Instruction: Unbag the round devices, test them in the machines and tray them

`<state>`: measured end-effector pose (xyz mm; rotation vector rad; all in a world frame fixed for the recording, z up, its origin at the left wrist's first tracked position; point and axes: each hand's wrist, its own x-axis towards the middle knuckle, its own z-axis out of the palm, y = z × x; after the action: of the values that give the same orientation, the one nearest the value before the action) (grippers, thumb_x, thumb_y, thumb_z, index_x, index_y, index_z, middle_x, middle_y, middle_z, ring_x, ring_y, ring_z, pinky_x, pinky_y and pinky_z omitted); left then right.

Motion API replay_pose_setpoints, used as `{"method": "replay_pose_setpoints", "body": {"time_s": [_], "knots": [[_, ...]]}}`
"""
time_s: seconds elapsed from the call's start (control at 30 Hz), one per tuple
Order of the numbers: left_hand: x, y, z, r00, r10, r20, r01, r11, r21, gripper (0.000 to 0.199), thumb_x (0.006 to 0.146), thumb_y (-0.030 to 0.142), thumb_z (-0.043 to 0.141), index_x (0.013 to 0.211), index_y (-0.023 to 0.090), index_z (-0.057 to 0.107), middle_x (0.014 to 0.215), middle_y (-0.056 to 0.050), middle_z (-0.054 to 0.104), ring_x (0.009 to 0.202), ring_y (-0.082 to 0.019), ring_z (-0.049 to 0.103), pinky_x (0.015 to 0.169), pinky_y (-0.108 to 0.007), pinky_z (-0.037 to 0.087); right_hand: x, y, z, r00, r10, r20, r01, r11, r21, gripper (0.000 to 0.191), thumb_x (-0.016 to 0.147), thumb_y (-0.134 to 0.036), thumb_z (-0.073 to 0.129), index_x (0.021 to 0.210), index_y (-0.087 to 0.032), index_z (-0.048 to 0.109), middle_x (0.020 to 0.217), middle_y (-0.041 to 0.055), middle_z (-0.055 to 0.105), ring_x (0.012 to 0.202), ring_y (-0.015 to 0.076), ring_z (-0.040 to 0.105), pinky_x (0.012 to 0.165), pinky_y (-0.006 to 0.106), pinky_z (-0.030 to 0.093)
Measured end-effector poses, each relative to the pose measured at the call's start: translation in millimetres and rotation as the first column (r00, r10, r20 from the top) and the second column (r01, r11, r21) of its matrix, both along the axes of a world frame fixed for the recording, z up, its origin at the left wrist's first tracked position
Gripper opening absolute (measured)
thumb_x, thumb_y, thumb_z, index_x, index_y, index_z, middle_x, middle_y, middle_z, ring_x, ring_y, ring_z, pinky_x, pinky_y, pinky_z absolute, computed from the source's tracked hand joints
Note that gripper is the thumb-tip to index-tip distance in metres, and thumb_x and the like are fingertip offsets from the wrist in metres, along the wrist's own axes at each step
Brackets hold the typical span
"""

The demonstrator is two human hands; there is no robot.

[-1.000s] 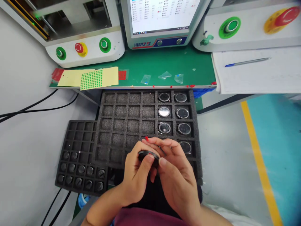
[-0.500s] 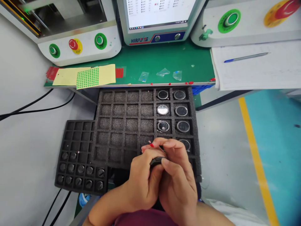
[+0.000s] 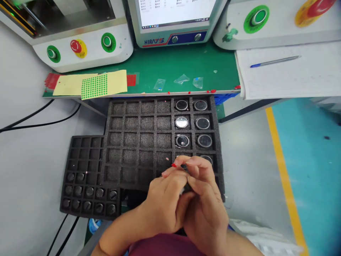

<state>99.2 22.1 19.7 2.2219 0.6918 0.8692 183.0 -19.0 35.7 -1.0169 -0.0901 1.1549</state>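
My left hand [image 3: 165, 199] and my right hand [image 3: 207, 202] meet at the lower middle, fingers curled round a small dark part that is mostly hidden between them. A small red piece [image 3: 174, 165] shows at a fingertip of the joined hands. Beneath and beyond them lies a dark foam tray [image 3: 130, 139], with round watch-like parts [image 3: 204, 141] in its two right columns. The hands cover its lower right part.
At the left, a smaller black tray [image 3: 84, 153] holds several small round parts. A green bench [image 3: 160, 64] bears sticker sheets [image 3: 94, 86], plastic scraps, papers [image 3: 287, 78] and a pen [image 3: 275, 61]. Machines with buttons and a monitor [image 3: 173, 32] stand behind.
The fingers have closed further over the dark part, which shows less now. My left hand has turned a little. The whole view has shifted slightly.
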Motion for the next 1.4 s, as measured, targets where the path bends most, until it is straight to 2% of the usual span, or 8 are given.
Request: {"method": "replay_pose_setpoints", "body": {"time_s": [0.13,0.3,0.4,0.83,1.03,1.27,1.33,1.4], "knots": [[0,-3,-4.9,0.982,0.012,0.189,0.061,0.926,-0.374,0.018,0.100,0.026,0.041,0.106,0.017,0.055,0.092,-0.009,0.070,0.081,-0.018,0.070,0.066,-0.025,0.056,7,-1,0.2,0.997,0.060,-0.044,-0.062,0.998,-0.031,0.010,0.086,-0.031,0.062,0.092,-0.033,0.070,0.094,-0.0050,0.071,0.078,0.0089,0.067,0.070,0.016,0.056],[3,-4,-7.3,0.779,0.272,0.565,0.519,0.226,-0.824,0.027,0.101,0.037,0.039,0.091,0.015,0.053,0.072,-0.003,0.063,0.045,-0.008,0.054,0.038,-0.015,0.043,16,-1,1.9,0.984,0.143,-0.104,-0.143,0.990,0.004,0.017,0.086,-0.043,0.064,0.096,-0.031,0.068,0.104,0.0006,0.072,0.089,0.0161,0.070,0.040,0.013,0.044],[3,-2,-6.4,0.712,0.381,0.590,0.609,0.083,-0.788,0.033,0.098,0.042,0.041,0.087,0.014,0.054,0.068,-0.002,0.062,0.040,-0.007,0.050,0.034,-0.013,0.040,15,-1,2.0,0.980,0.180,-0.087,-0.180,0.984,0.014,0.019,0.086,-0.042,0.064,0.101,-0.030,0.065,0.111,0.0034,0.070,0.109,0.0246,0.067,0.038,0.015,0.045],[8,-2,-9.0,0.730,0.359,0.581,0.573,0.141,-0.807,0.025,0.097,0.036,0.049,0.089,0.015,0.058,0.069,0.001,0.056,0.041,-0.004,0.046,0.034,-0.011,0.038,8,-6,2.5,0.992,0.124,-0.009,-0.124,0.991,0.051,0.020,0.089,-0.027,0.059,0.107,-0.031,0.064,0.119,0.0032,0.070,0.110,0.0238,0.069,0.060,0.022,0.059],[7,-6,-2.7,0.865,0.248,0.435,0.336,0.357,-0.872,0.023,0.097,0.037,0.050,0.088,0.017,0.057,0.078,0.000,0.054,0.054,-0.007,0.049,0.044,-0.015,0.042,9,-3,1.1,0.988,0.143,0.065,-0.145,0.989,0.037,0.020,0.090,-0.023,0.060,0.107,-0.033,0.062,0.118,-0.0004,0.069,0.105,0.0207,0.071,0.091,0.038,0.058],[0,-6,-1.5,0.952,0.022,0.305,0.217,0.656,-0.723,0.021,0.101,0.032,0.041,0.094,0.018,0.056,0.082,-0.002,0.055,0.061,-0.009,0.049,0.056,-0.021,0.044,11,-1,2.1,0.992,0.125,-0.025,-0.121,0.986,0.115,0.017,0.090,-0.016,0.056,0.099,-0.030,0.053,0.115,-0.0020,0.067,0.088,0.0169,0.074,0.073,0.034,0.062],[0,-8,-3.3,0.949,0.057,0.309,0.211,0.614,-0.761,0.020,0.100,0.032,0.043,0.093,0.018,0.055,0.083,-0.002,0.055,0.061,-0.009,0.049,0.056,-0.020,0.045,13,-1,2.2,0.987,0.151,-0.056,-0.144,0.984,0.106,0.017,0.089,-0.015,0.057,0.097,-0.030,0.053,0.113,-0.0025,0.068,0.090,0.0167,0.074,0.061,0.025,0.060],[3,-11,-3.6,0.905,0.146,0.400,0.304,0.437,-0.847,0.020,0.099,0.034,0.046,0.091,0.018,0.054,0.078,-0.001,0.056,0.054,-0.007,0.049,0.049,-0.017,0.043,16,-1,1.2,0.979,0.185,-0.089,-0.177,0.981,0.084,0.016,0.089,-0.018,0.058,0.098,-0.030,0.054,0.112,-0.0021,0.068,0.093,0.0181,0.074,0.058,0.023,0.058]]}}
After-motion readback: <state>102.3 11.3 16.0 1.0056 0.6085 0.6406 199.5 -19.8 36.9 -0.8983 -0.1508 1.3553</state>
